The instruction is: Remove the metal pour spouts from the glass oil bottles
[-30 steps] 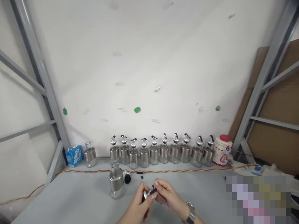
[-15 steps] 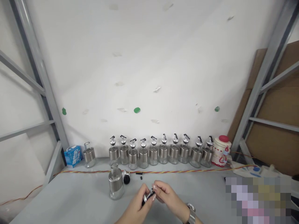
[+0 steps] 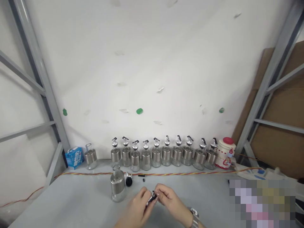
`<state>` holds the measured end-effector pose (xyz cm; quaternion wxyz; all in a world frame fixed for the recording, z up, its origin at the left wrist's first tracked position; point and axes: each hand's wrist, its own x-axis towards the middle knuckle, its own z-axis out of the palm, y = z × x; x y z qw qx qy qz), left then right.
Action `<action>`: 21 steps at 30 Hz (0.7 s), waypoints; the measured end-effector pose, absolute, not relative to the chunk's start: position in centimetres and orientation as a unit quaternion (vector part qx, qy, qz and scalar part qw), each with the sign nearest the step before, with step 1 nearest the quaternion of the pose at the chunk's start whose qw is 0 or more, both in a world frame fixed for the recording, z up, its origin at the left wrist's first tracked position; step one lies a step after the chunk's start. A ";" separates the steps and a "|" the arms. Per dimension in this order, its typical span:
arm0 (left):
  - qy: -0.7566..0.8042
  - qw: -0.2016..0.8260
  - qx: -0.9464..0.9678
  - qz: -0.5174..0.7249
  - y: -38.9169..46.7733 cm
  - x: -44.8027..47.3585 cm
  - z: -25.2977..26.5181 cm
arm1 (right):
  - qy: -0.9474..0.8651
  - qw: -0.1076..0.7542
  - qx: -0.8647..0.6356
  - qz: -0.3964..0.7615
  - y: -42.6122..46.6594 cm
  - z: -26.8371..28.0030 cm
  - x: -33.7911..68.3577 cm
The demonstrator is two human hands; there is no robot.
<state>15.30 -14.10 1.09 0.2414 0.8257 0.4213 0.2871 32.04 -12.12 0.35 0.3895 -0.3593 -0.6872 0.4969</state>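
Note:
My left hand (image 3: 136,205) is closed around a silver and black bottle pourer (image 3: 151,198), its spout end sticking out between thumb and fingers. At that end my right hand (image 3: 172,201) pinches, thumb and fingertips together; whether a small piece is between them is hidden. An open-necked glass bottle (image 3: 117,186) with a metal band stands upright to the left of my hands. Beside it lies another pourer head (image 3: 129,181) with a black stopper. Close by are a thin black strip (image 3: 141,175) and a tiny black piece (image 3: 143,180).
Several banded bottles (image 3: 156,156) with pourers line the wall. Farther left stand a bottle without a pourer (image 3: 91,158) and a blue box (image 3: 74,158). A white and red jar (image 3: 225,153) ends the row. A twisted red-yellow wire (image 3: 166,174) crosses the grey table (image 3: 66,196).
The left fingers have shifted and curled further over the pourer, turning it slightly so more of its black part shows. The right hand stays pinched at its tip.

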 end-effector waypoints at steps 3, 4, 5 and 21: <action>0.421 0.218 0.832 0.288 -14.2 15.2 1.0 | -0.685 0.390 -0.354 0.503 -12.2 0.5 32.0; 0.422 0.207 0.834 0.290 -14.2 15.1 0.9 | -0.681 0.392 -0.350 0.509 -12.2 0.5 31.9; 0.421 0.195 0.836 0.293 -14.2 15.0 1.0 | -0.678 0.394 -0.345 0.516 -12.3 0.6 31.8; 0.416 0.327 0.755 0.388 -14.6 16.1 1.4 | -0.666 0.409 -0.340 0.523 -13.0 1.4 31.7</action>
